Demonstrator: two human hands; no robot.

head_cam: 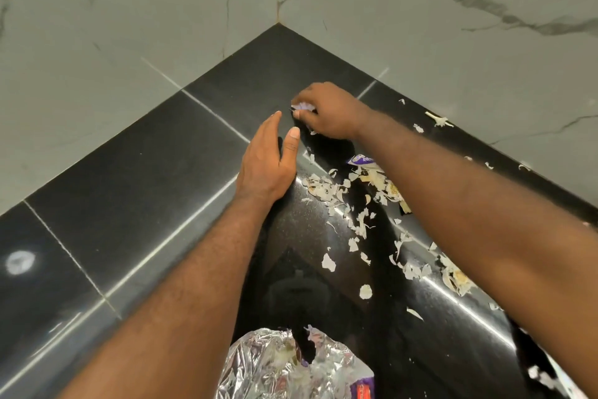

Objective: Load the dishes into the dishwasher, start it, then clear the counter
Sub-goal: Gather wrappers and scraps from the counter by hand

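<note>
ok so i'm on the counter-clearing bit. my right hand (pixel 326 112) is up near the far corner of the black polished stone counter (pixel 129 172), fingers curled and pinching a small pale purple-white scrap (pixel 299 106). my left hand (pixel 268 159) is right beside it on the left, open, fingers straight, standing on its edge like a little wall, holding nothing.

the rest of the mess is the pale papery peels (pixel 336 194), strewn from the middle of the counter out to the right and near side, with a torn purple-and-white wrapper piece (pixel 360 160) among them. a crinkled silver foil wrapper (pixel 278 363) sits at the near edge with some bits on it.

what worries me: those peels look feather-light, and my right forearm hangs directly over the pile. one careless drag back and i reckon i'd fan them all over, or off the near edge onto the floor. picking scrap by scrap could also leave flakes behind along the pale tile seams.
</note>
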